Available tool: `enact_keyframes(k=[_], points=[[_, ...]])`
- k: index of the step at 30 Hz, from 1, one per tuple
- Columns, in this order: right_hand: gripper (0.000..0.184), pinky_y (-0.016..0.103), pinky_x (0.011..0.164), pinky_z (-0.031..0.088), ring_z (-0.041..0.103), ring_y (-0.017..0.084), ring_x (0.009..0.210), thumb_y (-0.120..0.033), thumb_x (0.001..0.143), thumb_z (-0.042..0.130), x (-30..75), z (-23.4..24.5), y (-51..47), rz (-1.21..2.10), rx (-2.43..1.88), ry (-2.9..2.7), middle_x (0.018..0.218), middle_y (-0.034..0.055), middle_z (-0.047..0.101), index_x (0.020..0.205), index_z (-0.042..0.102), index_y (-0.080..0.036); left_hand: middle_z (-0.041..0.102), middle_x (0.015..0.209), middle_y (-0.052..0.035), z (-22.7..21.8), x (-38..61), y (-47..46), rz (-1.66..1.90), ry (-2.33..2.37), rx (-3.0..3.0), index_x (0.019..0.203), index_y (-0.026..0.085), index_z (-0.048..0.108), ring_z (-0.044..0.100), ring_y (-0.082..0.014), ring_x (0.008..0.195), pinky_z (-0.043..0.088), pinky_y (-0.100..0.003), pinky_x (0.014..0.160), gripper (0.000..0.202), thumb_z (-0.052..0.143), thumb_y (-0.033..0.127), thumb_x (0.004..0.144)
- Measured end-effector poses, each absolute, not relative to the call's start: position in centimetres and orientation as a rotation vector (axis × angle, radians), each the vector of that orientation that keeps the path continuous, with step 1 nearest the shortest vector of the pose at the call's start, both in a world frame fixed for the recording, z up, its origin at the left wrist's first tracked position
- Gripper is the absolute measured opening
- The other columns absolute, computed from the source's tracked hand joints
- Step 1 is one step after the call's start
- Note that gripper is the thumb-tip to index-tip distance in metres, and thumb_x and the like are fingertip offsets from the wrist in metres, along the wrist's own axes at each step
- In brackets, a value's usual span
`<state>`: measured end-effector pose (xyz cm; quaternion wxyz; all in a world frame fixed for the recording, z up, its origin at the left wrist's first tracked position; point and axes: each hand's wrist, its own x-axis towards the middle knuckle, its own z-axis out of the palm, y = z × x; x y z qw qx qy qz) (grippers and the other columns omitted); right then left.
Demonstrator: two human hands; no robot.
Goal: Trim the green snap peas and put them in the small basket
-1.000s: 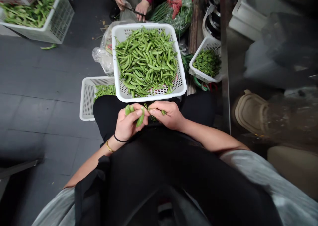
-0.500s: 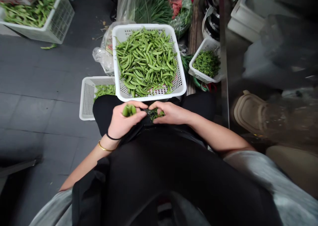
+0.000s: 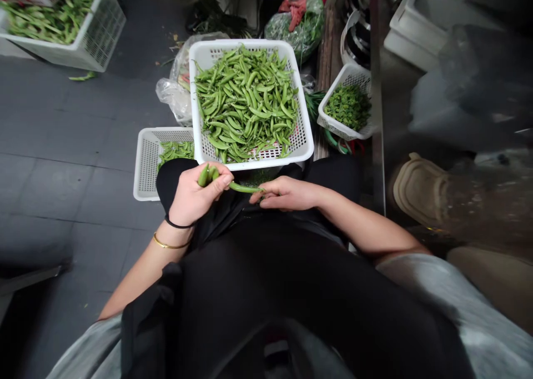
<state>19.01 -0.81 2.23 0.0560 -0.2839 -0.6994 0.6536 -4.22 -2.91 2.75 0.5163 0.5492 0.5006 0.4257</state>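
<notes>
My left hand (image 3: 194, 195) is closed around a few green pea pods (image 3: 207, 174) whose tips stick up above the fingers. One pea pod (image 3: 245, 188) stretches from my left fingers to my right hand (image 3: 285, 194), which pinches its far end. Both hands hover over my lap, on black cloth, just below the near rim of a large white basket (image 3: 306, 140) heaped with green pea pods.
A smaller white basket (image 3: 145, 168) with some pods sits on the floor left of my knee. Another small basket (image 3: 339, 129) of green trimmings stands at right. A far-left basket (image 3: 97, 40) holds more pods. Plastic bags (image 3: 172, 93) of greens lie behind.
My left hand rose slightly toward the big basket's rim, and a single pod is now drawn out between both hands. The other person's hands at the top are gone from view.
</notes>
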Motion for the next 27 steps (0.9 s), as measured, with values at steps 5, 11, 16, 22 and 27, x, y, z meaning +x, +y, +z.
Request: enact_keyframes(k=[5,11,16,22,27], points=[[0.024,0.018,0.054,0.032,0.04,0.005,0.053,-0.032,0.087,0.056,19.2,3.6,-1.6,1.37,-0.926,-2.145,0.061,-0.005,0.049,0.097,0.063,-0.012,0.048,0.048,0.0027,2.2,-3.7,-2.6,1.015,1.049,0.979,0.073,0.011,0.064,0.036,-0.0046,0.037,0.023,-0.018,0.035,0.019,0.075,0.027,0.07],[0.025,0.019,0.057,0.033,0.042,0.006,0.055,-0.029,0.088,0.052,17.2,2.7,-2.3,1.119,-0.943,-2.13,0.061,-0.0028,0.052,0.072,0.06,-0.013,0.052,0.055,0.001,1.5,-1.7,-3.5,1.041,0.979,0.769,0.083,0.011,0.067,0.034,-0.0025,0.036,0.019,-0.016,0.034,0.021,0.073,0.028,0.073],[0.022,0.019,0.056,0.035,0.044,0.006,0.055,-0.03,0.086,0.056,17.4,3.0,-1.1,1.215,-0.944,-1.967,0.065,-0.0036,0.054,0.094,0.064,-0.012,0.039,0.042,0.004,1.7,-2.1,-3.9,0.893,0.802,0.794,0.074,0.009,0.067,0.03,-0.0029,0.034,0.021,-0.016,0.034,0.025,0.068,0.034,0.078],[0.018,0.021,0.06,0.038,0.049,0.008,0.06,-0.024,0.087,0.051,16.9,4.2,-0.3,1.062,-0.871,-2.107,0.067,-0.001,0.058,0.076,0.062,-0.015,0.036,0.043,0.0036,2.3,-1.8,-3.8,0.703,0.685,0.741,0.07,0.009,0.068,0.027,-0.0025,0.033,0.018,-0.016,0.033,0.027,0.067,0.035,0.077],[0.019,0.023,0.068,0.042,0.058,0.012,0.072,-0.018,0.087,0.045,18.0,4.6,-0.2,0.931,-0.712,-2.405,0.081,0.0027,0.067,0.085,0.064,-0.018,0.033,0.042,0.0047,2.1,-1.9,-3.8,0.59,0.764,0.682,0.066,0.009,0.067,0.025,-0.0025,0.032,0.013,-0.016,0.031,0.028,0.069,0.035,0.075]])
